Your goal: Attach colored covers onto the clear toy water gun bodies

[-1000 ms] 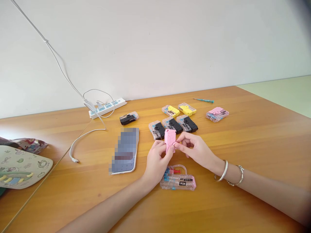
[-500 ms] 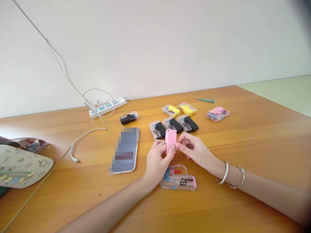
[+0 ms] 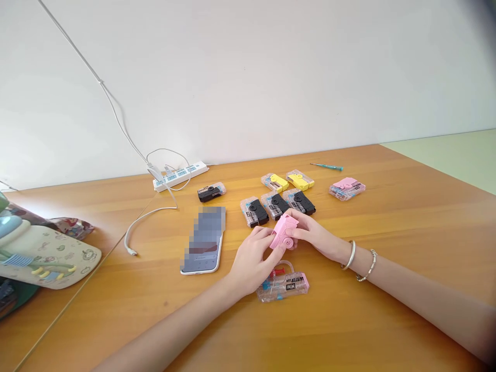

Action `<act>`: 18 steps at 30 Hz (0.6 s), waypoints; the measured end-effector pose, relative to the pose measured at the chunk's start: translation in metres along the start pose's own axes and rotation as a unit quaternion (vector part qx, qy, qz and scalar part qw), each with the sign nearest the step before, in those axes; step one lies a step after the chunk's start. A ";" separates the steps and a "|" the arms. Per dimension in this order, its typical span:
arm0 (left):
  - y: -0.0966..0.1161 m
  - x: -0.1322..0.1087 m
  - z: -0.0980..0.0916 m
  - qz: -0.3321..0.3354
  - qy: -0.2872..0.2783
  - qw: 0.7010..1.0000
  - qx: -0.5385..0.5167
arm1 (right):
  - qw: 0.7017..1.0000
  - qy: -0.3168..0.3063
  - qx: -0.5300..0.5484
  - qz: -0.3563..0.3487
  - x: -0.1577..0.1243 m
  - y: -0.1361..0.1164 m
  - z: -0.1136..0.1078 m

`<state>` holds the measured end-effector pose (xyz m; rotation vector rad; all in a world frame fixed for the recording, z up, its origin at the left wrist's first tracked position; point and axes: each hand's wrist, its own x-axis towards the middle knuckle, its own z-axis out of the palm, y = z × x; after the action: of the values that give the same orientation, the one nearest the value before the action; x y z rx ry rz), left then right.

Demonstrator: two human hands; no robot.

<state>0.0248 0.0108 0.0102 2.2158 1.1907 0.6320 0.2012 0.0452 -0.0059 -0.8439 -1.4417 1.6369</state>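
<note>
A pink plastic cover [image 3: 284,228] with a round dial on its lower end is gripped between both hands above the table. My left hand [image 3: 251,261] is closed on its left and lower edge, thumb underneath. From the right, my right hand [image 3: 315,236] pinches it, with the thumb near the dial and some fingers hidden behind. Below my hands lies a clear mini water gun [image 3: 287,287] with a pink end, blue parts and a red trigger; my left hand hides some of it.
Behind lie black-covered water guns [image 3: 276,205], yellow-covered ones [image 3: 300,180] and a pink-covered one [image 3: 347,188]. A teal screwdriver [image 3: 329,167] rests farther back. Leftward are a phone [image 3: 205,243], a power strip [image 3: 182,175] with white cables and a patterned bottle [image 3: 58,253].
Both hands have turned the pink cover, tilting it to the right, and its round dial now shows. My right thumb has shifted on it. The camera view has moved slightly.
</note>
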 end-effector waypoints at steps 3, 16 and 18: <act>0.008 -0.002 -0.014 0.022 -0.055 0.998 0.019 | 0.994 0.017 0.107 0.005 0.003 0.001 -0.006; 0.026 -0.043 -0.010 0.111 -0.178 0.971 0.113 | 0.984 0.018 0.175 0.017 0.007 0.002 -0.010; 0.026 -0.043 -0.013 0.110 -0.186 0.971 0.105 | 0.985 0.006 0.171 0.013 0.008 0.003 -0.011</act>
<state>0.0111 -0.0347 0.0302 2.5242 0.8596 0.1592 0.2069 0.0571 -0.0103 -0.6747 -1.1002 1.8285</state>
